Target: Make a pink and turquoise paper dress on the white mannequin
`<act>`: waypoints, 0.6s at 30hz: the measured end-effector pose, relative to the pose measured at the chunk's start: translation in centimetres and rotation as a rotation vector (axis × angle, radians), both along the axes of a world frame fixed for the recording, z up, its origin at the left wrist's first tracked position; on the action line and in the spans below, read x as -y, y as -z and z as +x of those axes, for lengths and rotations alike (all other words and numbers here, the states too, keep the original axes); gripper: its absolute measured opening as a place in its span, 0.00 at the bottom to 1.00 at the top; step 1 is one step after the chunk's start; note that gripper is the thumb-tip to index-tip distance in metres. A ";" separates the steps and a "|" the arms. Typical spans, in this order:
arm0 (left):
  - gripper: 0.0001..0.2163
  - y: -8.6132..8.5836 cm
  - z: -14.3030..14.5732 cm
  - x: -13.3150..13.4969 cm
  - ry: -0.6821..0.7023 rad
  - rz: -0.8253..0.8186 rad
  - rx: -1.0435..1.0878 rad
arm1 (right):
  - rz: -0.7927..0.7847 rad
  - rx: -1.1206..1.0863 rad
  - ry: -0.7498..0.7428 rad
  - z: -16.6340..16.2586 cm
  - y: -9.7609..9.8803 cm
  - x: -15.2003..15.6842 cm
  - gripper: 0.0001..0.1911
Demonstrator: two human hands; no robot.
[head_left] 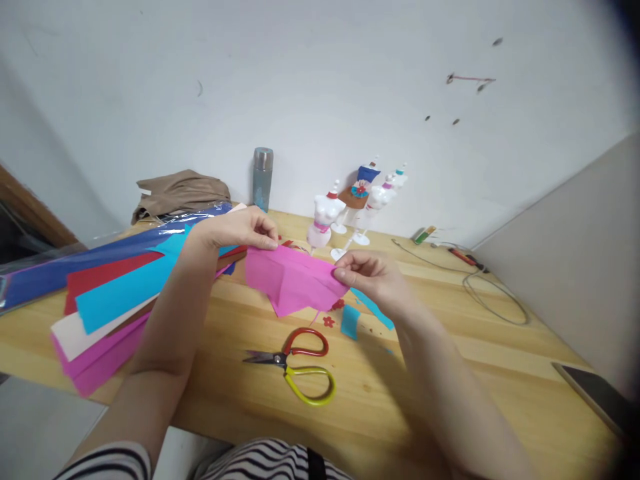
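A piece of pink crepe-like sheet is stretched above the table between my two hands; whether it is paper or cloth I cannot tell. My left hand pinches its upper left corner. At the right end, my right hand grips the edge between thumb and fingers. Below the sheet lie scissors with one red and one yellow handle, blades apart and pointing left. Just behind the sheet stands a small white dress form with a red neck band and a pink waist band.
More small dress forms stand by the wall, near a grey bottle. Coloured sheets lie at left beside brown fabric. Blue scraps and red flower cutouts lie centrally. A cable and phone-like device lie at right.
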State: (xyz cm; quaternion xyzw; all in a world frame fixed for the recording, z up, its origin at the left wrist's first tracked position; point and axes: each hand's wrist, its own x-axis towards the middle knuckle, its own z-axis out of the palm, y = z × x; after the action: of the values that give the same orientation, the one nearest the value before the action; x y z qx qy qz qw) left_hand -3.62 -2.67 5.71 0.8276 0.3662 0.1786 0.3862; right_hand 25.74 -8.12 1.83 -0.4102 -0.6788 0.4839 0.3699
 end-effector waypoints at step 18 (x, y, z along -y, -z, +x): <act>0.08 0.1 0.3 -0.3 -0.116 -0.007 0.063 | 0.046 -0.018 0.077 0.6 1.3 -0.6 0.22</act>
State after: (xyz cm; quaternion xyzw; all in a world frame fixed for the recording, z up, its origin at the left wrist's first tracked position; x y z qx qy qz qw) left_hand -3.37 -2.36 5.58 0.7977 0.4017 0.2254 0.3893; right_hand 26.29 -7.48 0.52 -0.4229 -0.6700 0.4574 0.4038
